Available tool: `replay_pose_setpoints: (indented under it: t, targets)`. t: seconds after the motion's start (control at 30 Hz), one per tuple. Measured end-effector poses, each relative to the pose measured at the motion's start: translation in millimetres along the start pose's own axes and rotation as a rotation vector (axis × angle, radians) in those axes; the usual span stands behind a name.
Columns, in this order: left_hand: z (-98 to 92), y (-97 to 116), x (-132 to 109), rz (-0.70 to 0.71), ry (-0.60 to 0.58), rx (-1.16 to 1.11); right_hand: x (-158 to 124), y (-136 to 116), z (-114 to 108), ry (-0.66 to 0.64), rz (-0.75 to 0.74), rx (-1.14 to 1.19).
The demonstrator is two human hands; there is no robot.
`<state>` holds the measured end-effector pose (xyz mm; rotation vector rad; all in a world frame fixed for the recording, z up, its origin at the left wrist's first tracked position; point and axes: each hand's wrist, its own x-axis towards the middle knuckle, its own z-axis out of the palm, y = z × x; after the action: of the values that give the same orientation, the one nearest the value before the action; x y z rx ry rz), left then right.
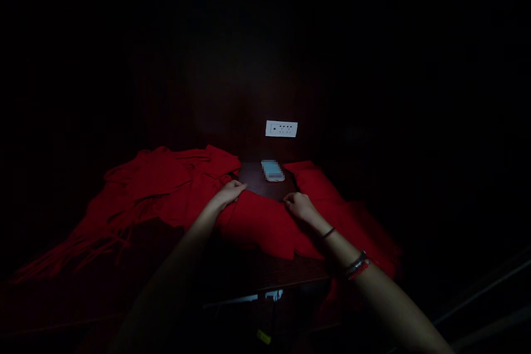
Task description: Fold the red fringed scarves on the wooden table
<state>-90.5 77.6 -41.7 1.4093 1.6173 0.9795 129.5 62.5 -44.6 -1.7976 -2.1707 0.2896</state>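
Note:
A red fringed scarf (269, 224) lies across the dark table, one part of it stretched between my two hands. At the left of its far edge, my left hand (231, 192) pinches the cloth. My right hand (299, 206) has its fingers closed on the same edge further right, with the wrist bent inward. To the left is a loose heap of red cloth (161, 177) with long tassels trailing toward the near left. More red cloth (352, 221) spreads under and beyond my right forearm; whether it is all one piece I cannot tell.
Just beyond the scarf a phone (272, 171) with a blurred, lit screen lies on the table (253, 177). A white wall socket (281, 129) is behind it. Below the table's front edge is a small yellow object (264, 336). Surroundings are very dark.

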Motion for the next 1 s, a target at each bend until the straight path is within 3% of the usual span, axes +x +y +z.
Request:
replay_pose_setpoints:
  t: [0.1,0.23,0.33,0.47,0.6,0.7,0.87,1.0]
  targets:
    - [8.2,-2.2,2.6,0.084,0.065,0.023,5.6,-0.9,0.9,-0.026,0.02,-0.044]
    - [9.1,-6.3,9.1,0.068,0.091,0.06,3.3,1.4,4.8,-0.068,0.03,-0.07]
    - [3.2,-2.8,5.7,0.075,0.098,0.098,-7.1,0.8,3.3,0.004,0.033,-0.05]
    - [-15.2,4.9,-25.4,0.102,-0.054,0.116,-43.9,-2.1,-6.8,0.163,-0.032,0.142]
    - [-35.4,-4.7,-70.9,0.029,-0.228,-0.026,-99.7,-2.8,-5.9,0.023,-0.114,0.364]
    - [-38.0,-19.0,-92.5,-0.003,-0.299,-0.091,-127.0,-2.4,6.0,-0.013,-0.16,0.432]
    - [-28.6,-31.2,-105.7,0.041,-0.223,-0.232,-127.0,-1.7,25.2,0.08,-0.167,0.575]
    - [-31.3,-38.3,-114.9,0.057,-0.357,-0.24,-116.4,0.3,33.4,0.157,-0.207,0.816]
